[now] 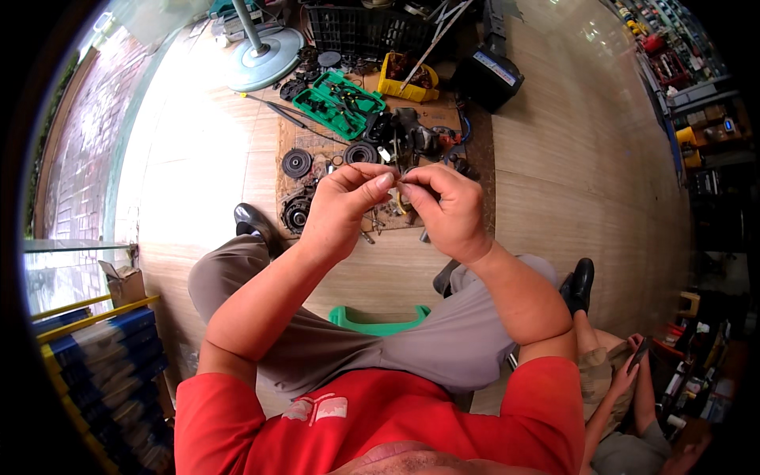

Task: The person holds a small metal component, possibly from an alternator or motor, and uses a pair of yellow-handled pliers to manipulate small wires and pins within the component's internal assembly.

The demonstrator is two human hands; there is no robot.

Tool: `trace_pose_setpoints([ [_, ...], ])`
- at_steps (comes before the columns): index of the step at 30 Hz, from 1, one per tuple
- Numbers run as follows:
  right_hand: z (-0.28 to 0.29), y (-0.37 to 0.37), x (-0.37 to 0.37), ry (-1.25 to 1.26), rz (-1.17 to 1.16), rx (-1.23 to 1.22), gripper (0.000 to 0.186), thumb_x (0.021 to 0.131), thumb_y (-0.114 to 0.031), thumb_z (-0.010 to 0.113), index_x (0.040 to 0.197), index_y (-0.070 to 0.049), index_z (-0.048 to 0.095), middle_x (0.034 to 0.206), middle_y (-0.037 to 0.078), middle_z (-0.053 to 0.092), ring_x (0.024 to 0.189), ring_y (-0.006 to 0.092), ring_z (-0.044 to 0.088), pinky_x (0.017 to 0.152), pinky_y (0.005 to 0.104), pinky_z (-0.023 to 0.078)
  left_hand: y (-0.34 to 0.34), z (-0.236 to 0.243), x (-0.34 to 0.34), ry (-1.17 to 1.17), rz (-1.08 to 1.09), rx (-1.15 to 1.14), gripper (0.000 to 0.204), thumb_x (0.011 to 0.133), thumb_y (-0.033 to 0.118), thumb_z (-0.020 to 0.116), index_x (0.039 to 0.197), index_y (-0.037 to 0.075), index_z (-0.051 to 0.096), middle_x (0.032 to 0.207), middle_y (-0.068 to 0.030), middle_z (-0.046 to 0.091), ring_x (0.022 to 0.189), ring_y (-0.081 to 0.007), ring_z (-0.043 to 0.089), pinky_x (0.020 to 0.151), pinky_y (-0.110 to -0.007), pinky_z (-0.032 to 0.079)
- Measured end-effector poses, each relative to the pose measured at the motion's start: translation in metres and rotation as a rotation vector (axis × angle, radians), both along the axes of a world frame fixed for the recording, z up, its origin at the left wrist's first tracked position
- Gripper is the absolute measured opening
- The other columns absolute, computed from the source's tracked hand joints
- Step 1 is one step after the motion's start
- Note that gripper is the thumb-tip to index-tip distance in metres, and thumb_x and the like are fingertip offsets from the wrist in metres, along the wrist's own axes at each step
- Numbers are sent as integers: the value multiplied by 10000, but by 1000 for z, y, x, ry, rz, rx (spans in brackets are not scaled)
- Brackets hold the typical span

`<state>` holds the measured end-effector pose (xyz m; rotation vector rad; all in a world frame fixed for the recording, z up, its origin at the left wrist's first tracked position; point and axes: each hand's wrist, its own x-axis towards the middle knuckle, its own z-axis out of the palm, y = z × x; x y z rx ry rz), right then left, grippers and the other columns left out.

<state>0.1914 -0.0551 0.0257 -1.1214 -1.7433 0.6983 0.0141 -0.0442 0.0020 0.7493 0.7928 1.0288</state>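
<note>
My left hand and my right hand meet fingertip to fingertip above the cardboard sheet. Both are pinched around something small and thin between thumbs and forefingers; the fingers cover most of it, so I cannot tell its kind. Just beyond my hands lie dark machine parts with a metal housing. Two round black grooved parts rest to the left, one flat disc and one ring. Nearer, a round black part with an open centre lies on the cardboard's left edge.
An open green tool case, a yellow bin and a black battery-like box stand farther off. Behind them is a black crate; at left, a round stand base. Another person sits at lower right holding a phone.
</note>
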Motion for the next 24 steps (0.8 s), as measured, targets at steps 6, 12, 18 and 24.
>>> trace_pose_setpoints([
  [6, 1, -1, 0, -21, 2, 26, 105, 801, 17, 692, 899, 12, 654, 833, 126, 653, 714, 261, 651, 620, 318, 513, 1, -12, -2, 4, -29, 77, 205, 929, 172, 649, 1036, -2, 655, 987, -63, 665, 917, -135, 606, 845, -297, 477],
  [12, -4, 4, 1, -130, 26, 254, 150, 775, 13, 705, 910, 0, 640, 829, 133, 644, 716, 300, 643, 613, 351, 516, 0, -8, 5, 18, 32, 48, 180, 916, 173, 671, 945, -3, 653, 838, -17, 641, 761, -69, 545, 727, -214, 452],
  [18, -1, 4, 2, -279, 25, 412, 214, 730, 4, 739, 912, -26, 629, 823, 112, 640, 702, 299, 636, 579, 359, 499, -2, -4, 5, -33, 43, 2, 167, 923, 179, 661, 909, 13, 649, 841, -26, 651, 763, -75, 568, 727, -218, 465],
  [24, -1, 4, 2, -312, 42, 404, 216, 749, -17, 727, 935, -21, 617, 841, 124, 622, 722, 305, 633, 604, 375, 513, -3, -2, 5, -32, 49, -48, 183, 937, 204, 639, 901, 24, 634, 855, -36, 656, 794, -89, 592, 733, -231, 480],
])
